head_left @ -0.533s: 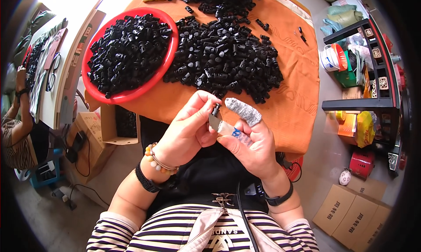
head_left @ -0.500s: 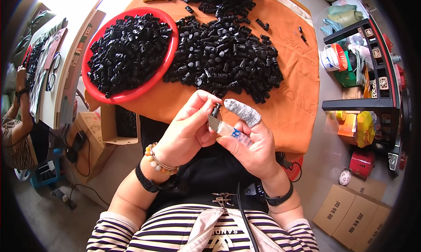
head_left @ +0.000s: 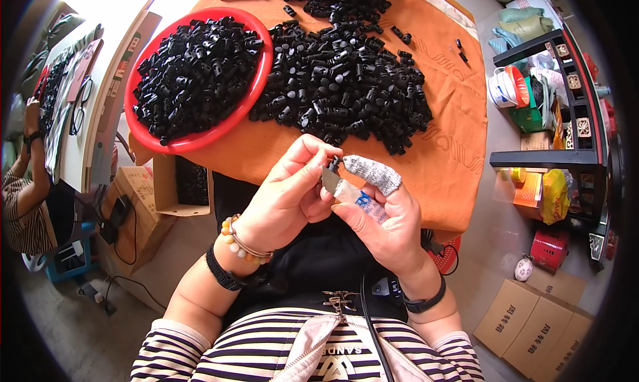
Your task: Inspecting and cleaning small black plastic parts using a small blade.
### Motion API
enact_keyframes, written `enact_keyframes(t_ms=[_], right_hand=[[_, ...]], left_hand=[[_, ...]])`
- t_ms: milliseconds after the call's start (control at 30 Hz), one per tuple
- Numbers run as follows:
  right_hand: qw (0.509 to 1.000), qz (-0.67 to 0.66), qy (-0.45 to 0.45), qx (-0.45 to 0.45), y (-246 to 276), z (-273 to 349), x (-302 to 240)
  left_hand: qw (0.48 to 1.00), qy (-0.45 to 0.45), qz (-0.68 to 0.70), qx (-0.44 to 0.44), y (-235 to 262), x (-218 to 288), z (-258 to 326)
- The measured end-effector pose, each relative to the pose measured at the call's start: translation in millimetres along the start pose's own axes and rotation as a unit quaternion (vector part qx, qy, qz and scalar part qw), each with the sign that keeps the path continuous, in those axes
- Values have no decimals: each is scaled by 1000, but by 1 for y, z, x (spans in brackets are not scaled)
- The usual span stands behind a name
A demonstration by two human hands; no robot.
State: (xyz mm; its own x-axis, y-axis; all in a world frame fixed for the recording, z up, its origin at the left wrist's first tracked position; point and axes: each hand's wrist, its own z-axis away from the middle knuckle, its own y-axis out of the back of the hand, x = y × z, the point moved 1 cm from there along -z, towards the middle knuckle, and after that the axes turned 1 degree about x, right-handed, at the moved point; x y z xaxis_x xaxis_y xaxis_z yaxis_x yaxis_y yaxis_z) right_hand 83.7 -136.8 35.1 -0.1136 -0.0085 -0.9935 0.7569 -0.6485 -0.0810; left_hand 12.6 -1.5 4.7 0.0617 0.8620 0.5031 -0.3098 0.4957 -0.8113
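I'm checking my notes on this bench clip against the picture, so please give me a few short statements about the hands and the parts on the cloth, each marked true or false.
1. The left hand pinches a small black part at its fingertips. True.
2. The right hand is bare on every finger. False: its forefinger wears a grey woven finger cot.
3. The red round tray holds black plastic parts. True.
4. The loose pile of black parts lies on a blue cloth. False: it lies on an orange cloth.
5. The right hand holds a small blade tool with a blue-marked handle. True.
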Motion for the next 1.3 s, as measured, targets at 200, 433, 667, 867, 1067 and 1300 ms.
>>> enact_keyframes(t_ms=[200, 433, 667, 867, 1067, 1300], right_hand=[[998, 32, 46, 21, 1, 1, 6], [996, 63, 52, 28, 1, 0, 7], [996, 63, 58, 33, 1, 0, 7], [992, 96, 71, 43, 1, -1, 6], [991, 105, 75, 35, 2, -1, 6], [990, 93, 97, 33, 3, -4, 8]], left_hand=[[998, -3, 30, -56, 3, -1, 1], [1000, -1, 4, -8, -1, 0, 1], [999, 8, 25, -34, 1, 0, 1], [999, 12, 30, -33, 0, 0, 1], [999, 13, 29, -38, -1, 0, 1], [998, 25, 39, -37, -2, 2, 2]])
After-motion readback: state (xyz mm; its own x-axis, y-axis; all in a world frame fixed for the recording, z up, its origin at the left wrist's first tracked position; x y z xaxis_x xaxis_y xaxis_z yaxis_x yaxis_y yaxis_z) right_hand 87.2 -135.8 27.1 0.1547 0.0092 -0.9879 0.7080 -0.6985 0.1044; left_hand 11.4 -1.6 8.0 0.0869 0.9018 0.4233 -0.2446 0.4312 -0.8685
